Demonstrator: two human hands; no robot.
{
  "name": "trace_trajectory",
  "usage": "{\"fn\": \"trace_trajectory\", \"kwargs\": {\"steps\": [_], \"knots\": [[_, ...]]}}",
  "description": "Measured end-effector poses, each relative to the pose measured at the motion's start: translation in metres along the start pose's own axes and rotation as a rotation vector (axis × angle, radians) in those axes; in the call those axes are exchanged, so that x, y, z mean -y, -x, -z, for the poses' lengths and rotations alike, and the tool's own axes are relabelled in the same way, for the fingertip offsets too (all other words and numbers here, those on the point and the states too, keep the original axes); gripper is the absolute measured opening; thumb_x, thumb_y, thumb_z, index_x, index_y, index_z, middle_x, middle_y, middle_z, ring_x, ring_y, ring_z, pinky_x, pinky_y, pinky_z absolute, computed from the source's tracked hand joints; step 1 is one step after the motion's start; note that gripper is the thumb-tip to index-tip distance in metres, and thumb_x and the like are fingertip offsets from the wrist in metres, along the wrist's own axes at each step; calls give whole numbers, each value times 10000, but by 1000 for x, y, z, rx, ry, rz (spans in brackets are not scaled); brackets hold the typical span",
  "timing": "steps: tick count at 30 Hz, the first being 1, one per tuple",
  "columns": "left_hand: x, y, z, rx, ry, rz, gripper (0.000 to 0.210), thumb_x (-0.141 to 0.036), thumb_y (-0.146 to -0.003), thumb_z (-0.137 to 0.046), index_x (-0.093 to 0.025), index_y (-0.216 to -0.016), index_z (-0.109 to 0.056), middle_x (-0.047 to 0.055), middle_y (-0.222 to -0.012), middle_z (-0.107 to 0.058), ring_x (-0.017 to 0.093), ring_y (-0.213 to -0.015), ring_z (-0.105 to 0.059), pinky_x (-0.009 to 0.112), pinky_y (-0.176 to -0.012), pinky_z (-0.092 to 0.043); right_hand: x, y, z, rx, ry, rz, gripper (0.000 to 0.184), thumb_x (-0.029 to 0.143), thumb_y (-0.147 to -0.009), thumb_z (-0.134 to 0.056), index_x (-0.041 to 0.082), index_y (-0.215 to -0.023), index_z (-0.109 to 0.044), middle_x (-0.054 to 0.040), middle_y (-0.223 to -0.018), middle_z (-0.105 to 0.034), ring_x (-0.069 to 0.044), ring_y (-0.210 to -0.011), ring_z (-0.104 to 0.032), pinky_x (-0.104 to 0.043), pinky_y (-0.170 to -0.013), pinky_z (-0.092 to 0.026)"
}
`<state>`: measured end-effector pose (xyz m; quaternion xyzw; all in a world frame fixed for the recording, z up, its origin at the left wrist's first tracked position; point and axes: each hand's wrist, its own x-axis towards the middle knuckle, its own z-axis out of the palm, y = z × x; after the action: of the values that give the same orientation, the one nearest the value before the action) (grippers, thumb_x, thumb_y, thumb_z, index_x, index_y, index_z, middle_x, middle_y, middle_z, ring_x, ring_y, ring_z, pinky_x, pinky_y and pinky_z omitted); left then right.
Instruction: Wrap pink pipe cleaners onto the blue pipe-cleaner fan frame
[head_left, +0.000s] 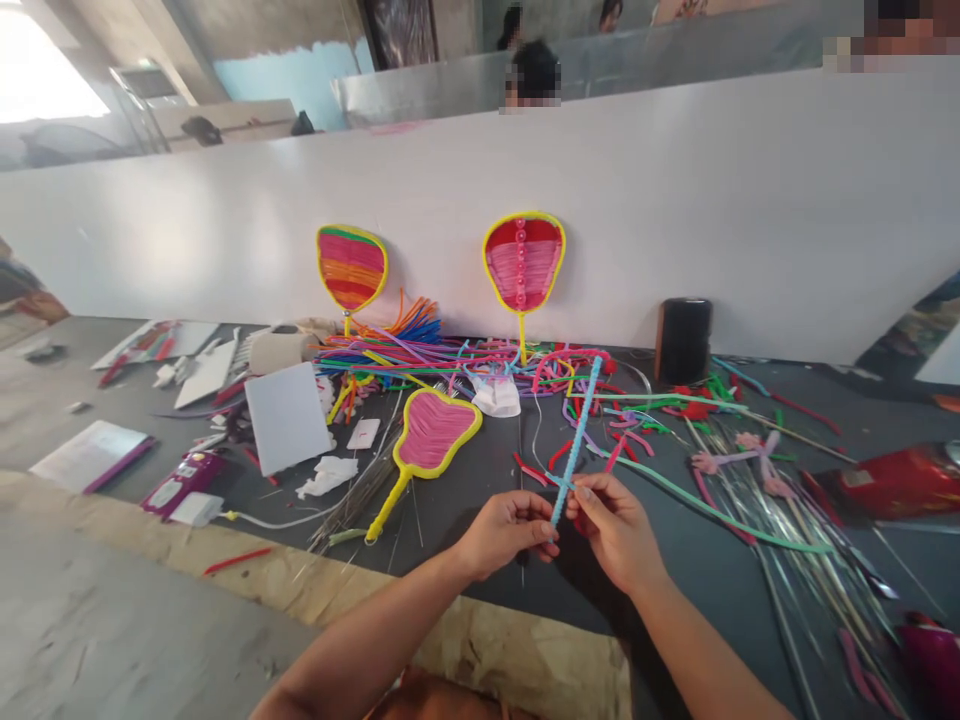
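My left hand (499,537) pinches the lower end of a slim rod (582,430) wound in light-blue pipe cleaner. The rod leans up and away, with a red bit near its top. Close beside it, the fingertips of my right hand (619,530) are closed on a short light-blue pipe cleaner (562,482) that crosses the rod. Some red shows under the right fingers, partly hidden. To the left lies a pink fan (435,435) with a yellow rim and handle. Behind, a striped fan (352,268) and a pink-and-red fan (523,265) stand against a white panel.
Loose pipe cleaners (420,350) heap along the panel (645,200). A black phone-like object (683,340) stands at the right. Metal wires (795,510) and a red can-like object (900,480) lie farther right. At left are a purple device (182,482) and a white card (288,420).
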<state>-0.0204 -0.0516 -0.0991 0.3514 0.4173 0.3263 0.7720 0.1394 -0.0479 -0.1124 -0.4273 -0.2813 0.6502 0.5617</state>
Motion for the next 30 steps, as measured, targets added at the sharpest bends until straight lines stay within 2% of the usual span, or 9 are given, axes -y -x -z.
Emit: {"fn": "trace_trajectory", "kwargs": {"steps": [8, 15, 18, 23, 30], "knots": [[7, -1, 2, 101, -69, 51, 473, -452, -591, -779, -114, -853, -577, 12, -640, -648, 121, -536, -638, 225, -523, -507, 0, 0, -1, -29, 15, -12, 274, 350, -599, -822, 184, -732, -649, 16, -618, -611, -99, -542, -549, -212, -507, -455], [9, -3, 3, 93, -101, 27, 445, -455, -580, -779, -120, -783, -568, 9, -611, -647, 114, -507, -628, 221, -511, -501, -3, -1, 4, 5, 169, 9, 314, 407, -658, -767, 171, -833, -657, 8, -590, -610, -117, -520, -552, -230, -489, -431], [9, -3, 2, 61, -76, -4, 455, -464, -565, -783, -127, -773, -560, 5, -602, -642, 125, -509, -631, 232, -510, -505, 0, 0, 3, 13, 318, 60, 380, 433, -683, -740, 167, -943, -661, -8, -638, -637, -127, -537, -555, -245, -509, -447], [3, -1, 4, -32, -47, -94, 467, -483, -560, -783, -129, -766, -558, 9, -615, -641, 120, -513, -624, 227, -512, -495, 1, 1, 0, 3, 457, 137, 424, 487, -698, -703, 175, -983, -660, -77, -894, -695, -160, -636, -596, -299, -617, -512], [1, -7, 16, -192, -9, -228, 433, -492, -622, -740, -146, -788, -539, -17, -623, -623, 85, -519, -600, 194, -517, -469, 1, -1, 2, -51, 448, 154, 430, 519, -711, -672, 173, -965, -646, -72, -825, -685, -133, -551, -554, -271, -515, -477]]}}
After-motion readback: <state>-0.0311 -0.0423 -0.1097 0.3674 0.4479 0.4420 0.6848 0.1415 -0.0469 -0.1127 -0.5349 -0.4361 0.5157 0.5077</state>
